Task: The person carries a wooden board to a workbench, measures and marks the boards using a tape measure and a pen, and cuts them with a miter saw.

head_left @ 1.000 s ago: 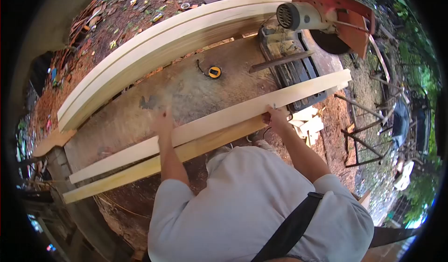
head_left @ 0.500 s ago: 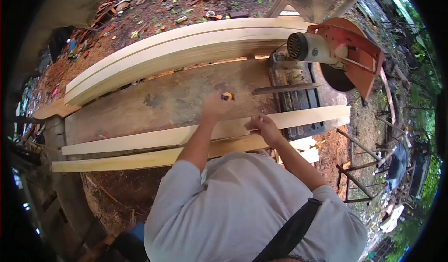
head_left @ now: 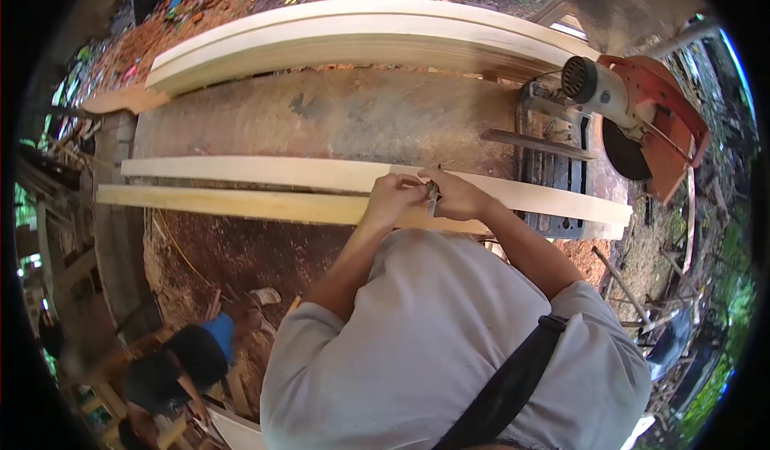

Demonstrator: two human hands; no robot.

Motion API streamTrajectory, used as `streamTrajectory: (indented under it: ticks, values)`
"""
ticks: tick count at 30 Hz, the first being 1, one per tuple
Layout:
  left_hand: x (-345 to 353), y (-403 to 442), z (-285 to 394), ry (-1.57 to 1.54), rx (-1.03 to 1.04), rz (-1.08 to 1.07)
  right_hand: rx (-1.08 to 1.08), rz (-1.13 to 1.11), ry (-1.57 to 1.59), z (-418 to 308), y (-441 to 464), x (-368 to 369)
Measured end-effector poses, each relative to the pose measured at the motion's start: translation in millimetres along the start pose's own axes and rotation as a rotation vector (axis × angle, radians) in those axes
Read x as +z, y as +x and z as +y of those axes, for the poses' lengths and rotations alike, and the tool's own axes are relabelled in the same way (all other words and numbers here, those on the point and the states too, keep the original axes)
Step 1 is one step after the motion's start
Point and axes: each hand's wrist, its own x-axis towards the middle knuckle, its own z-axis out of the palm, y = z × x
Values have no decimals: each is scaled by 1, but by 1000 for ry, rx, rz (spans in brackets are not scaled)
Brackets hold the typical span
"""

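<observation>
My left hand (head_left: pixel 393 199) and my right hand (head_left: pixel 464 196) meet above the near boards, close to my body. Between them is a small dark and silvery object (head_left: pixel 433 192), apparently the tape measure, mostly covered by fingers. My left fingers are closed in a pinch at its left side. The right hand curls against its other side, and what else it may hold is hidden. Under the hands runs a long pale board (head_left: pixel 265 169). A yellower board (head_left: pixel 224 200) lies parallel on the near side.
A red cut-off saw (head_left: pixel 642 113) with a black base stands at the bench's right end. Stacked long boards (head_left: pixel 345 37) line the far edge of the worn bench top (head_left: pixel 369 113). Another person (head_left: pixel 180 366) is low at the left, behind me.
My left hand has come back from over the bench top with the yellow-black tape measure and joined my right hand. The view has shifted, bringing the other person further into sight.
</observation>
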Motion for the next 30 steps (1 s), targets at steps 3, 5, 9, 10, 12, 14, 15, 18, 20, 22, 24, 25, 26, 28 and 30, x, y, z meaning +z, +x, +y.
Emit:
streamTrajectory:
  ticks: [3,5,9,10,12,14,15,18,20,22,24,25,26,28,30]
  values:
    - [-10,-2,5,187,70,33,-111,59,-251,-22,6,-6]
    - [-5,-11,17,114,71,97,-190,105,-223,-24,9,-9]
    - [-10,-14,19,-65,268,-9,-266,5,-325,-73,4,-29]
    - [-13,-12,17,-30,279,-31,-288,13,-410,-81,4,-31]
    - [-20,-13,20,-3,296,-45,-326,11,-413,-83,4,-32]
    - [-37,-20,27,-301,194,-102,-366,1,-407,-82,6,-38]
    - [-47,-26,31,-429,143,-65,-260,-9,-425,-81,8,-45]
    - [-77,-42,41,-777,214,-10,-47,18,-480,-103,-8,-61]
    - [-97,-52,46,-877,238,32,56,63,-524,-107,-16,-72]
    - [-113,-58,44,-867,243,44,-15,152,-573,-100,-21,-83]
    - [-121,-63,48,-853,219,77,27,148,-603,-109,-23,-91]
    - [-126,-63,44,-853,212,81,72,148,-633,-109,-24,-93]
    - [-131,-62,41,-847,243,69,4,214,-622,-100,-25,-94]
    - [-139,-65,38,-839,292,53,29,206,-616,-95,-24,-99]
    - [-145,-68,38,-819,295,82,52,200,-612,-97,-24,-101]
